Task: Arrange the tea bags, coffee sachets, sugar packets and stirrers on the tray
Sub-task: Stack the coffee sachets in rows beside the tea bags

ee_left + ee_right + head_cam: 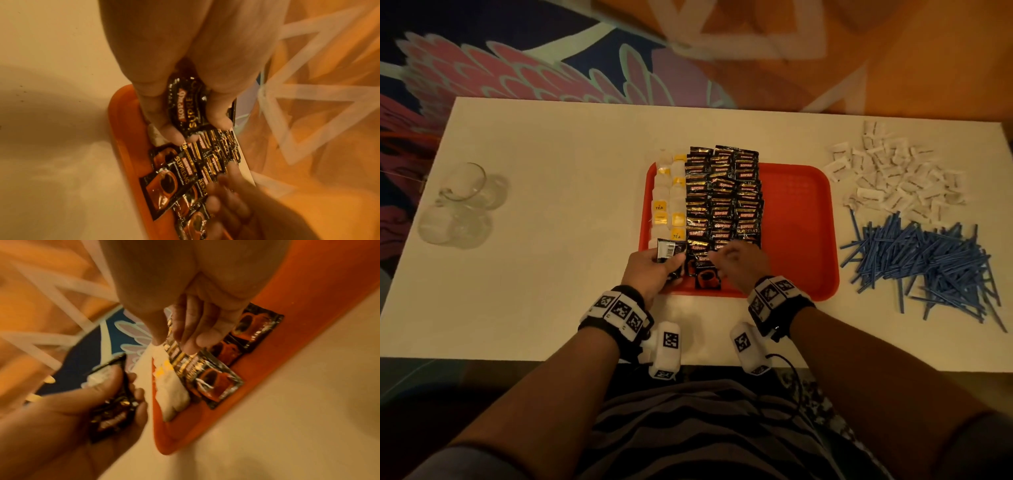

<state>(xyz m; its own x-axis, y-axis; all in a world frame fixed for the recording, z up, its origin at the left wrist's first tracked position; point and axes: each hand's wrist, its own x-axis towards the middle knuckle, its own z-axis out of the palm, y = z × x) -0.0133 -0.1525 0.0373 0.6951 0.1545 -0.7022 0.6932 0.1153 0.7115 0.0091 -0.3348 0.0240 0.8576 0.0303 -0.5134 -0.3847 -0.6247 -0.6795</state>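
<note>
Nearest the person, both hands work at the near edge of the red tray (801,274). The left hand (650,270) grips a small stack of coffee sachets (187,105), fingers and thumb curled round it; the likely purpose is to keep a supply close while the other hand deals them out. The right hand (739,263) has its fingers bent down onto the near end of the sachet rows, fingertips (191,345) touching the packets just below them. Whether it pinches one or only presses it flat cannot be told from these views.

Directly beyond the hands, the laid coffee sachets (722,198) run away in three overlapping columns — shingled, it appears, so that each label shows and the columns stay compact. The nearest sachets (707,274) lie between the two hands, face up with the cup picture showing. Beyond the left hand, tea bags (669,202) sit in two columns along the tray's edge, touching the coffee.

To the right of the right hand, the tray's remaining half is bare red plastic, judged to be reserved for what is left. Further right, off the tray, lie the blue stirrers (924,263) in a loose heap and, beyond them, the white sugar packets (893,174) — neither yet arranged. Far to the left of the left hand stand clear glass cups (462,202) on the white table (551,171).
</note>
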